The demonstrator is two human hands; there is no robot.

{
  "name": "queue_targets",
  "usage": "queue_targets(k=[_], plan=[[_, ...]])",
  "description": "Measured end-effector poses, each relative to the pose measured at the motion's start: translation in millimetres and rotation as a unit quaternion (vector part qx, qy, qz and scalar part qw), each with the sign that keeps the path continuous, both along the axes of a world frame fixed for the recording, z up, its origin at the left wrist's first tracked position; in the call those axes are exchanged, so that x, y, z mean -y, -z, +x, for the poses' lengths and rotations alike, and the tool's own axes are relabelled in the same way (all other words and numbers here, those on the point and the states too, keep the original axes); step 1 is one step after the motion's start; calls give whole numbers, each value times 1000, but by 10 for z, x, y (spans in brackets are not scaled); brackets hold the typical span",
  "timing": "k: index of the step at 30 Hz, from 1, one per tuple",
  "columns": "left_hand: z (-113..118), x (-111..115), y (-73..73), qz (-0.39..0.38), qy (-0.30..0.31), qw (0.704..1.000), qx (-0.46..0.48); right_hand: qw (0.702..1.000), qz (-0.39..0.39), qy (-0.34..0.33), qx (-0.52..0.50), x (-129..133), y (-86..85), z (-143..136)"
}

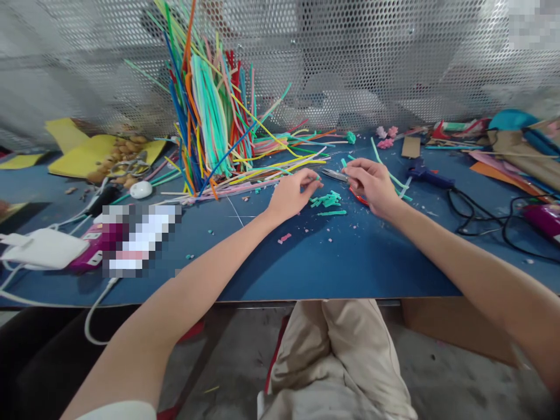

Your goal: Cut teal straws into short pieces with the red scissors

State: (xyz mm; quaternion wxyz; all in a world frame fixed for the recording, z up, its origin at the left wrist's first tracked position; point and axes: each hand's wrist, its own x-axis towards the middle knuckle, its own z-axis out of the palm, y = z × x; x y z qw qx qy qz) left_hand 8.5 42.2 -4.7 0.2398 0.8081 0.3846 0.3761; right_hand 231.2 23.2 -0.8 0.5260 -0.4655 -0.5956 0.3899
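My left hand (pixel 294 193) is closed in a pinch, with a bit of green pipe cleaner (pixel 317 178) showing at its fingertips. Scissors (pixel 335 175) with a red handle (pixel 359 197) are held in my right hand (pixel 371 182), their blades pointing towards the left hand. A teal stub (pixel 343 163) shows by the right fingertips; whether it is gripped is unclear. Just below the blades lies a small heap of cut green pieces (pixel 328 199), with a longer green strip (pixel 332 213) in front of it.
Many coloured pipe cleaners (pixel 210 116) stand bundled against the perforated metal panel (pixel 350 52). At left are a phone (pixel 142 239), a white charger (pixel 48 248) and cables. A blue glue gun (pixel 431 177) with black cord lies right. Pink fluffy pieces (pixel 387 137) sit behind.
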Motion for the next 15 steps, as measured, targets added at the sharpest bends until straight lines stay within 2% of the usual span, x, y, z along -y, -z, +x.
queue_targets(k=[3,7,11,15], plan=[[53,61,-27,-62,13,991,116,999,-13,-32,-37,85,2,-101],[115,119,0,-111,-1,974,198,999,6,-38,-13,175,39,-187],[131,118,66,-139,2,966,216,997,59,3,46,205,69,-210],[138,116,83,-152,11,960,234,994,86,27,56,215,70,-195]])
